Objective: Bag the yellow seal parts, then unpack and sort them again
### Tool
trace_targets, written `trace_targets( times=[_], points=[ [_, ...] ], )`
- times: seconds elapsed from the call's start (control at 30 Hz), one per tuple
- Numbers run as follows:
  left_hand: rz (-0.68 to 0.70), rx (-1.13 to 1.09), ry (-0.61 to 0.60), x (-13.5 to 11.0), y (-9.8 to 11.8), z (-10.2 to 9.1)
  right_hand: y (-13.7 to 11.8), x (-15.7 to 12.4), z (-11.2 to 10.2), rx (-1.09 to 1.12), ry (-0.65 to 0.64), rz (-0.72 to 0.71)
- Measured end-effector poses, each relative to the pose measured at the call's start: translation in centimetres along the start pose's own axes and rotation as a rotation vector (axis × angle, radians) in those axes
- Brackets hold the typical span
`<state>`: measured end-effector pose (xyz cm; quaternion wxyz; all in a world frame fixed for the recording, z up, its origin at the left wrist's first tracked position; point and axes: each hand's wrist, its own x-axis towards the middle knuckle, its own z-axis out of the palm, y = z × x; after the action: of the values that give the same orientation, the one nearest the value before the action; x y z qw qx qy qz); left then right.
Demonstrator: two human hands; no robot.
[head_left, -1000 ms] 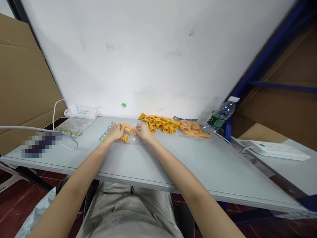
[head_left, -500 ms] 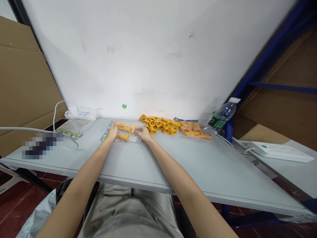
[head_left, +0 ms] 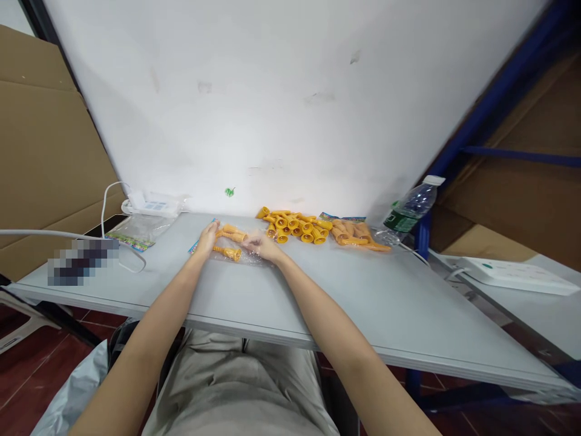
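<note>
A clear plastic bag (head_left: 242,257) with a colourful printed header lies on the grey table (head_left: 281,297), holding a few orange toy pieces (head_left: 229,252). My left hand (head_left: 206,238) grips the bag at its header end, fingers curled. My right hand (head_left: 262,244) pinches the other end of the same bag. A loose pile of orange toy pieces (head_left: 293,225) lies just beyond my right hand, by the white wall.
A filled bag of orange pieces (head_left: 356,233) and a water bottle (head_left: 407,212) lie at the right. Empty bags (head_left: 136,230), a white power strip (head_left: 149,206) with cable and a dark phone sit left. Another power strip (head_left: 512,274) rests on the neighbouring table.
Both hands have drawn the bag slightly toward me and spread apart along it; the orange pieces now lie inside the bag between my hands.
</note>
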<state>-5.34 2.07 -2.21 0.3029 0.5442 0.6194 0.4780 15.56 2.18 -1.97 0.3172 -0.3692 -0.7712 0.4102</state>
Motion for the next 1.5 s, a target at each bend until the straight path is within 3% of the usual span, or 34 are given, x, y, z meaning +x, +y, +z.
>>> trace_targets(
  times=[0.2,0.33,0.43,0.53,0.7,0.87,1.5],
  points=[
    [0.003,0.061,-0.052,-0.4,0.3,0.0,0.3,0.1,0.6,-0.061,0.041,0.082],
    [0.012,0.186,-0.007,-0.7,0.2,0.0,0.2,0.0,0.8,-0.116,0.061,0.057],
    [0.017,0.407,0.051,-1.0,0.0,-0.4,0.0,-0.1,0.7,-0.201,0.176,0.016],
    [-0.028,0.561,0.069,-1.1,-0.3,-0.9,-0.2,-0.2,0.6,-0.331,0.299,0.076],
    [-0.009,0.602,0.064,-0.8,-0.5,-1.1,-0.5,-0.3,0.5,-0.546,0.189,0.127],
    [-0.009,0.563,0.066,-0.7,-0.5,-1.0,-0.9,-0.4,0.6,-0.649,0.195,0.164],
    [-0.03,0.574,0.118,-1.1,0.3,-0.6,-1.0,-0.1,0.6,-0.631,0.224,0.236]
  ],
)
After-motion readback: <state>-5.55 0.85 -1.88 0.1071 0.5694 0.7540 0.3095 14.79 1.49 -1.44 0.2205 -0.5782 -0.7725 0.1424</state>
